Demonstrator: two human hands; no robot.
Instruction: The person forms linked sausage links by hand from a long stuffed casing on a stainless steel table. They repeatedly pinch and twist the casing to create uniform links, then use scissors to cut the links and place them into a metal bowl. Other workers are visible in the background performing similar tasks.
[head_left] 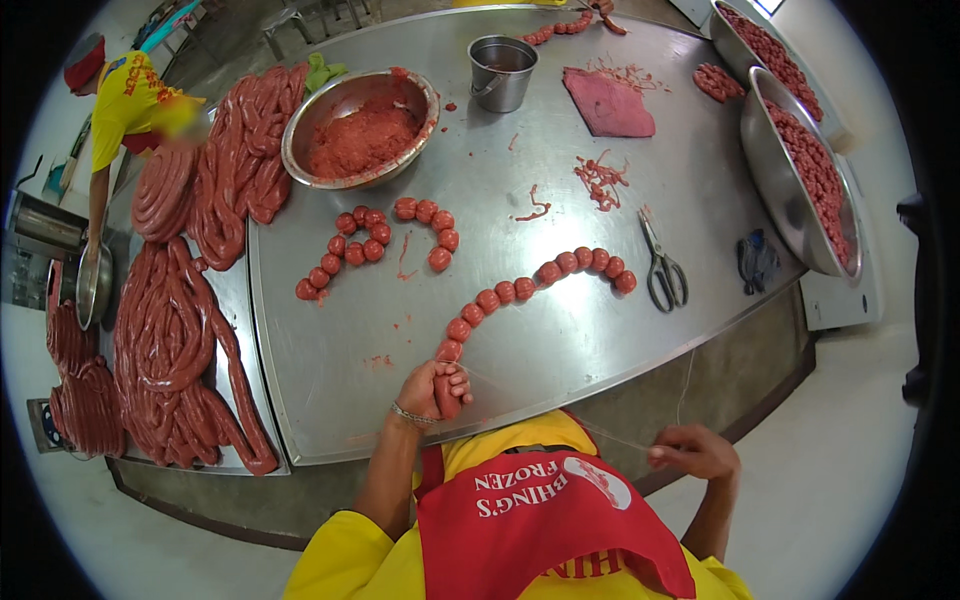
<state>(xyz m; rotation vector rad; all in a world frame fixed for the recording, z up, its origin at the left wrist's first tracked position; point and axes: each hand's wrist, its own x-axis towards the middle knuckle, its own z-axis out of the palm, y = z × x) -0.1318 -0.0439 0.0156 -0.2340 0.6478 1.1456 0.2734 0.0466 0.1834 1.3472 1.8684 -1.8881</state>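
Note:
My left hand (432,390) is closed around the near end of a sausage string (487,301) at the table's front edge. From there the round red links curve away to the right over the steel. My right hand (695,452), off the table's edge, pinches a thin white thread (620,437) that runs across to the sausage by my left hand. Two shorter link strings, one zigzag (354,252) and one curved (441,220), lie farther left. Black-handled scissors (664,270) rest right of the long string, blades pointing away.
A steel bowl of red ground meat (360,140) and a small metal bucket (502,75) stand at the back. Long uncut sausage coils (165,340) cover the left table. A pink cloth (610,103) and link-filled bowls (805,180) lie right. A co-worker (130,105) stands far left.

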